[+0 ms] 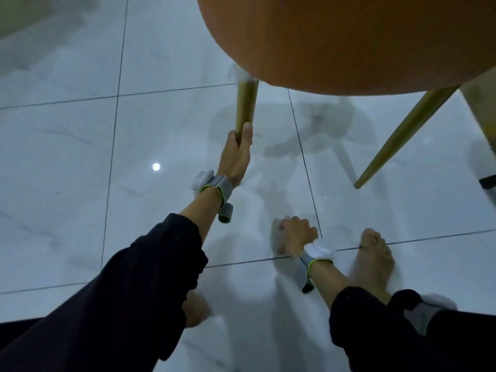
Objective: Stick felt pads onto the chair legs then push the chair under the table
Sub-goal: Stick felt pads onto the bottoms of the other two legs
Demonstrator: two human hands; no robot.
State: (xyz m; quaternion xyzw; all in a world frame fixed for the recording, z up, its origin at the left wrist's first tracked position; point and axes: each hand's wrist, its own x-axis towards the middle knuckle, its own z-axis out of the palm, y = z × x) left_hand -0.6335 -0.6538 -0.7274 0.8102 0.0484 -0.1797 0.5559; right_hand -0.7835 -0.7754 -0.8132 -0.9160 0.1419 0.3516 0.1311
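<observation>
I am closing my left grip (239, 146) round the tapered golden chair leg (246, 106) running up to the orange seat (349, 41); my right grip (296, 234), knuckled, is resting on the grey marble-tile floor (67, 162), nearer me

Chair (349, 41): orange rounded seat, filling the upper right of the frame, seen tilted. Two tapered gold legs: one (245, 106) at upper centre, another (402, 135) slanted at right, tip off the floor.

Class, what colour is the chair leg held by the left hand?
Golden yellow chair leg, gripped by the left hand; head view.
</observation>
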